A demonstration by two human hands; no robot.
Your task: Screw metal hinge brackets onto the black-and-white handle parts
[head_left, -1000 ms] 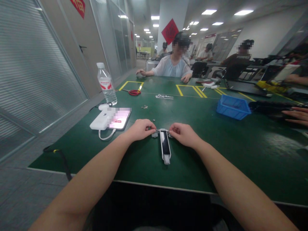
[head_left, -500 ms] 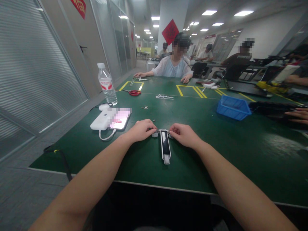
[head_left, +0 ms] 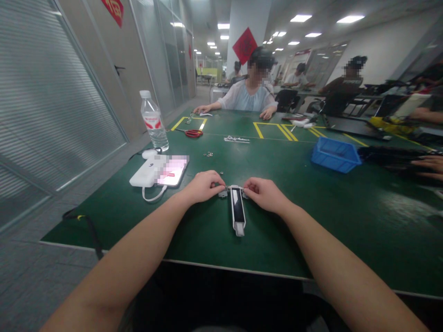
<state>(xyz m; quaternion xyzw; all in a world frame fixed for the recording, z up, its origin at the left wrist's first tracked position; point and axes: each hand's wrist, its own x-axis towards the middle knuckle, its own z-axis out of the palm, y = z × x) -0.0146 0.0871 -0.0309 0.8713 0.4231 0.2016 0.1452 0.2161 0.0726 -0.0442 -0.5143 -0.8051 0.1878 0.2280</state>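
Observation:
A narrow part with a white frame and a black middle (head_left: 238,208) lies lengthwise on the green table in front of me, its pale end toward me. A thin metal rod (head_left: 235,187) crosses its far end. Pinched at the rod's left end are the fingertips of my left hand (head_left: 206,186). The closed fingers of my right hand (head_left: 265,193) grip the opposite end. Small grey metal tabs stick out below both sets of fingertips; the left tab (head_left: 222,194) shows better. A tiny ring (head_left: 222,173) lies just beyond my left hand.
On the left stand a water bottle (head_left: 154,124), a white power bank (head_left: 147,173) and a cabled phone (head_left: 175,169). Farther off lie small metal parts (head_left: 209,154), red-handled scissors (head_left: 194,133) and thin strips (head_left: 236,139). A blue bin (head_left: 335,155) is right. A person (head_left: 254,92) sits opposite.
My left fingers have shifted very slightly at the rod, while my right hand looks the same. Across the table, the person's hand on the left has moved a little over a white piece.

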